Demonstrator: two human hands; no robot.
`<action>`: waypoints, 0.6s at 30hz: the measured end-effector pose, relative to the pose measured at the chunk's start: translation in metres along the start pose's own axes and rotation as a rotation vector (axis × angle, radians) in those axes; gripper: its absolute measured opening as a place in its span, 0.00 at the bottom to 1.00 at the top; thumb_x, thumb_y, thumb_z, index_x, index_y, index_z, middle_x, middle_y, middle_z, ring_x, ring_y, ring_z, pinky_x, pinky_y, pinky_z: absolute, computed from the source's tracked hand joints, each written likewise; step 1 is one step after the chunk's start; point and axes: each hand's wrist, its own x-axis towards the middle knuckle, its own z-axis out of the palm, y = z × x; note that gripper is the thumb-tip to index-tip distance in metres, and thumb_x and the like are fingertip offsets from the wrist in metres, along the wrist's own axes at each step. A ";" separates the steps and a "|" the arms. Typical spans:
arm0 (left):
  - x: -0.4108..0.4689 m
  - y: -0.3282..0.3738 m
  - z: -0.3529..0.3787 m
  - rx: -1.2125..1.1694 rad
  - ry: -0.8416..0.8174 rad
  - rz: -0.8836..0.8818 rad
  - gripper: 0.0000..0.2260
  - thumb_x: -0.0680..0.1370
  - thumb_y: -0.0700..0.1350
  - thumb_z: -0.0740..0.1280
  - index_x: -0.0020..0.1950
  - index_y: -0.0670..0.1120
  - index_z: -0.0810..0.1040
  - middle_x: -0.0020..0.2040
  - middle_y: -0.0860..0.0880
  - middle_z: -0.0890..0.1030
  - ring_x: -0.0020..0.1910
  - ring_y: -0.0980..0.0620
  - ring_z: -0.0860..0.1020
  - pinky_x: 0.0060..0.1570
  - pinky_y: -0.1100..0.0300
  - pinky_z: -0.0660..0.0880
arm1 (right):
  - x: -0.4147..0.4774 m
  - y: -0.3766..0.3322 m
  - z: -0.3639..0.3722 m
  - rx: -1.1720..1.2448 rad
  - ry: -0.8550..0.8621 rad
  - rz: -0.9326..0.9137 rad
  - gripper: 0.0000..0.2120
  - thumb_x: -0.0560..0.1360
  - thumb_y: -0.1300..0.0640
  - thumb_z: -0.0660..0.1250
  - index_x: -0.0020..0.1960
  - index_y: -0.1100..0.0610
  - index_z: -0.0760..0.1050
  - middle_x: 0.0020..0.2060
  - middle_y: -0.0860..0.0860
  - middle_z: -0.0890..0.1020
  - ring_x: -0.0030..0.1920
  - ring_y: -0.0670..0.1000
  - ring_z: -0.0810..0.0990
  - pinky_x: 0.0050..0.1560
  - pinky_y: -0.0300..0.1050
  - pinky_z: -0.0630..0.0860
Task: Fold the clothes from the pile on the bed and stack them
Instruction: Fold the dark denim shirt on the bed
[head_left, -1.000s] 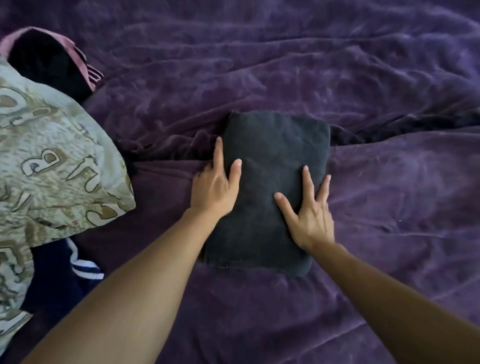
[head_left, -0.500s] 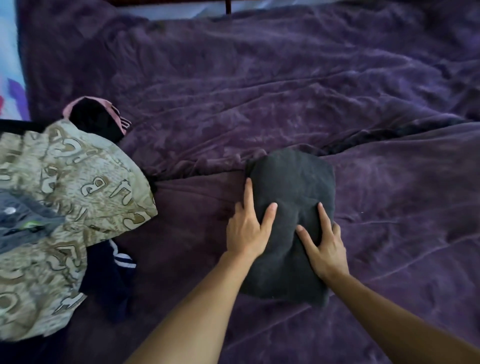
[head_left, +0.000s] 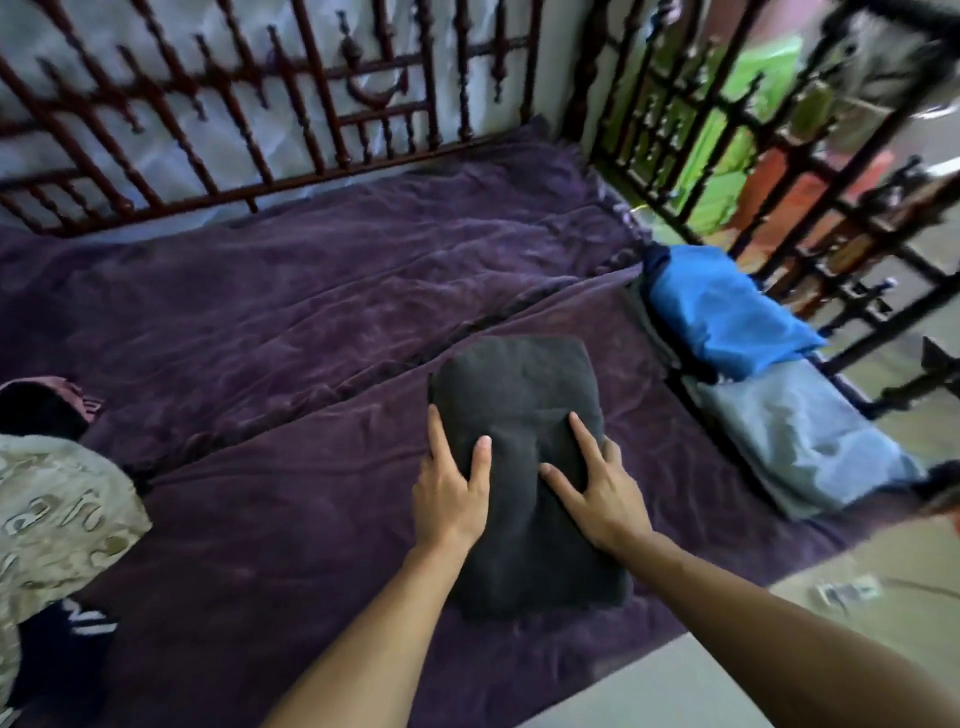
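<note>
A folded dark grey garment (head_left: 519, 395) lies on the purple bedspread (head_left: 291, 322) in the middle of the view. My left hand (head_left: 452, 488) rests on its left edge, fingers straight, thumb on top of the cloth. My right hand (head_left: 597, 488) presses flat on its right half with fingers spread. The pile of unfolded clothes (head_left: 57, 514), topped by a beige patterned garment, lies at the left edge. Folded clothes (head_left: 727, 317), blue on top of light blue-grey, sit at the bed's right side.
A dark red wooden lattice headboard (head_left: 249, 119) runs along the far side, and a dark railing (head_left: 810, 218) stands on the right. A pink-trimmed black garment (head_left: 41, 410) lies behind the pile. The mattress edge and floor show at the lower right.
The view has lifted and swung right, bringing the headboard and the folded clothes into sight. Both hands stay on the grey garment, which now lies closer to the folded clothes.
</note>
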 end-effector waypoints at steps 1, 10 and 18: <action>-0.008 0.018 0.010 -0.022 0.007 0.012 0.34 0.77 0.66 0.54 0.78 0.57 0.44 0.74 0.44 0.65 0.68 0.41 0.70 0.64 0.50 0.68 | -0.001 0.012 -0.021 -0.021 0.015 -0.013 0.37 0.69 0.25 0.54 0.73 0.30 0.43 0.71 0.51 0.62 0.61 0.58 0.76 0.57 0.51 0.74; -0.034 0.155 0.108 -0.100 0.008 0.068 0.33 0.77 0.65 0.55 0.78 0.57 0.48 0.71 0.44 0.71 0.65 0.40 0.72 0.62 0.50 0.69 | 0.015 0.110 -0.167 -0.035 0.121 -0.031 0.37 0.69 0.24 0.53 0.73 0.30 0.44 0.67 0.53 0.66 0.62 0.59 0.75 0.58 0.51 0.73; -0.011 0.231 0.219 -0.186 -0.074 0.036 0.33 0.78 0.62 0.57 0.78 0.56 0.46 0.71 0.43 0.70 0.66 0.40 0.72 0.62 0.51 0.67 | 0.084 0.207 -0.246 -0.050 0.059 0.023 0.34 0.70 0.27 0.56 0.72 0.28 0.45 0.67 0.51 0.68 0.63 0.55 0.73 0.63 0.52 0.72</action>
